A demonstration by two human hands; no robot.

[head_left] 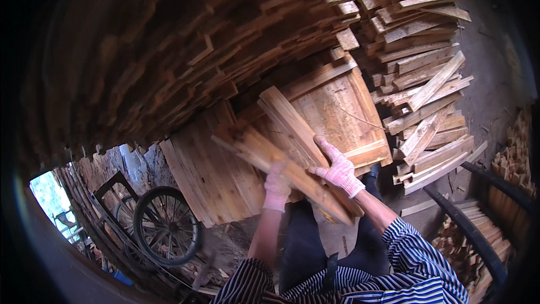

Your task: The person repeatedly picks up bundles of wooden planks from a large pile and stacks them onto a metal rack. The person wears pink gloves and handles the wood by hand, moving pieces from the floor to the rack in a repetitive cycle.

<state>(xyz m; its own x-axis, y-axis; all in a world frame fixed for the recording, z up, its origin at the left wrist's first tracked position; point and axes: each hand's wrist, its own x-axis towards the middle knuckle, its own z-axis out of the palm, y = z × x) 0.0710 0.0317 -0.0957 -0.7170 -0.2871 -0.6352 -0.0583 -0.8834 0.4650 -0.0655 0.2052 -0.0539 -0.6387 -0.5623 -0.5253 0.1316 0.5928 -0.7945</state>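
A bundle of wooden slats (287,146) is held up in front of the chest, close to the tall stack of boards (225,50) — so near that its far end almost meets the stack. The left hand (277,187) is closed under the bundle to carry its weight. The right hand (339,170) lies half open on top, its fingers spread, to keep the slats together. A cart wheel (166,225) is seen low at the left.
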